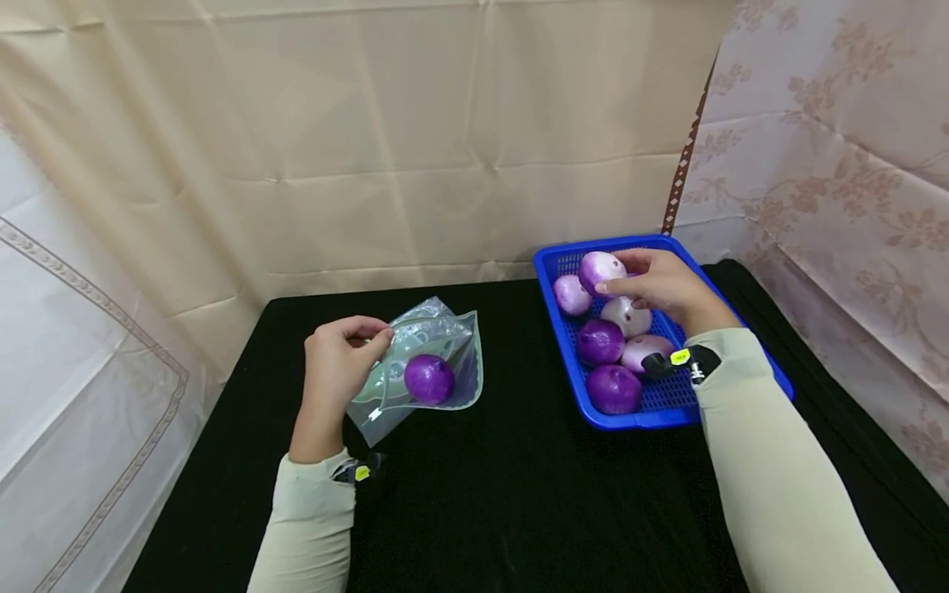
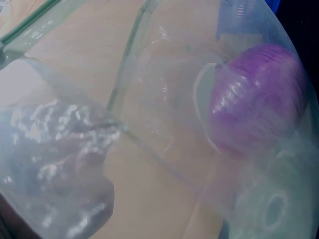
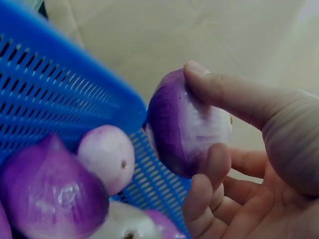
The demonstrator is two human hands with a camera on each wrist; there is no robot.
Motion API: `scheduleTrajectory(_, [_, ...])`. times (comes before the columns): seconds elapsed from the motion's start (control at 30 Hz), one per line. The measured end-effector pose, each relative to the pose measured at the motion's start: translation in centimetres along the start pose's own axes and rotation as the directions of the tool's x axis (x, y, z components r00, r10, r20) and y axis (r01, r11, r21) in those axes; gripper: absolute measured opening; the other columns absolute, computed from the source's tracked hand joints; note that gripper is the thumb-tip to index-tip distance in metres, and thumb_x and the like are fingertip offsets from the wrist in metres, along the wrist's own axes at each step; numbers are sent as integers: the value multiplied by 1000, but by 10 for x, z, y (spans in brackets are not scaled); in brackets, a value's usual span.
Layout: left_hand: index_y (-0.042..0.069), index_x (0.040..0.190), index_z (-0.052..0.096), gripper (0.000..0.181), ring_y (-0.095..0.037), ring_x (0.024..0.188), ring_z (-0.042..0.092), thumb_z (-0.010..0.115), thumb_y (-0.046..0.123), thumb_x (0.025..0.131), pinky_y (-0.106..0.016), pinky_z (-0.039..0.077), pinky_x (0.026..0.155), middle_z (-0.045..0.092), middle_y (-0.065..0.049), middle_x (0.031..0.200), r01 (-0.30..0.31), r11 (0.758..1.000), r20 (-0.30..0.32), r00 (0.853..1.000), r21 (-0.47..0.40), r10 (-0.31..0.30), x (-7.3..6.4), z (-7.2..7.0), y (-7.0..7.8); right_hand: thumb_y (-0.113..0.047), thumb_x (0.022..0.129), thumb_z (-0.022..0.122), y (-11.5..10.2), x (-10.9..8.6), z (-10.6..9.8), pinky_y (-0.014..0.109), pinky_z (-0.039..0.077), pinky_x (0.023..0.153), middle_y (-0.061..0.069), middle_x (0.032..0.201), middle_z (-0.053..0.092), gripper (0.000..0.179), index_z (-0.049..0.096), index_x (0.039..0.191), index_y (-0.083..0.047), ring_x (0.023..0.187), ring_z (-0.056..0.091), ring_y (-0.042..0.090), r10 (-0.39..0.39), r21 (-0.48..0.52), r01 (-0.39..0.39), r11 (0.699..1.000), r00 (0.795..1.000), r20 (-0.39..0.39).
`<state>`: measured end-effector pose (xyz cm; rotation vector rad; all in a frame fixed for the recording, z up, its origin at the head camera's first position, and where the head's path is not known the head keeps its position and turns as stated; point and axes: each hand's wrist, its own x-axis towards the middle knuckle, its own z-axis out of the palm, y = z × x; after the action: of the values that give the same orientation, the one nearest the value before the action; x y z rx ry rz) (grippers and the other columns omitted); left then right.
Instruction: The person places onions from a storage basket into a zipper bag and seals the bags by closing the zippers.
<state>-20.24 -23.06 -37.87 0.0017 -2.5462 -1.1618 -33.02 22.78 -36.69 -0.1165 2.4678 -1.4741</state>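
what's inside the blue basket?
In the blue basket: at least five onions, purple to pale. The right hand, holding another onion, hides part of the interior; anything beneath hand or onions can't be seen.

Held onion [image 3: 172,129] partly hidden by right hand [image 1: 670,288], blue basket [image 1: 633,422] by right sleeve [image 1: 771,445]

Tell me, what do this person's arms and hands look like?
The left sleeve and right sleeve are pale greenish cream. A small black device with a yellow label sits at each wrist. The left hand and right hand are gloveless.
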Motion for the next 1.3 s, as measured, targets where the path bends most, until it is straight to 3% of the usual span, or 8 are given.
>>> scheduleTrajectory(0.3, [15, 94, 78, 9, -23, 79, 67, 75, 24, 95, -27, 53, 62, 75, -3, 88, 3, 1000, 0, 1000, -3, -3, -1, -1, 0, -43, 86, 85, -12, -18, 2, 31, 52, 76, 14, 148, 52, 84, 46, 154, -14, 108, 55, 23, -39, -25, 39, 999, 999, -20])
scheduleTrajectory(0.67, [15, 95, 78, 10, -18, 76, 65, 75, 25, 95, -26, 53, 61, 74, -3, 88, 3, 1000, 5, 1000, 2, -3, -1, -2, 2, -45, 88, 81, -24, -40, 10, 38, 49, 78, 10, 145, 56, 75, 50, 151, -20, 116, 54, 23, -117, -40, 115, 993, 992, -48])
scheduleTrajectory(0.9, [15, 95, 78, 11, -23, 79, 67, 75, 26, 95, -27, 53, 62, 75, -3, 89, 6, 1000, 8, 1000, -1, -6, -1, -1, 3, -43, 88, 83, -41, -61, 18, 27, 54, 87, 6, 137, 62, 69, 54, 147, -24, 114, 61, 20, -182, -15, 181, 983, 981, -69])
scheduleTrajectory(1.13, [15, 95, 78, 11, -22, 78, 67, 75, 26, 95, -26, 53, 61, 75, -3, 89, 10, 1000, 5, 1000, -2, -10, -1, -2, 4, -37, 88, 84, -49, -75, 28, 29, 57, 83, 5, 130, 63, 63, 58, 144, -26, 106, 66, 22, -262, -11, 262, 965, 961, -83])
scheduleTrajectory(1.3, [15, 95, 78, 11, -25, 80, 68, 75, 25, 95, -27, 53, 61, 75, -4, 89, 25, 1000, 11, 1000, -10, -25, -2, -2, 4, -31, 89, 83, -49, -83, 37, 27, 57, 84, 1, 133, 63, 59, 59, 143, -27, 109, 65, 24, -310, 13, 312, 950, 947, -90])
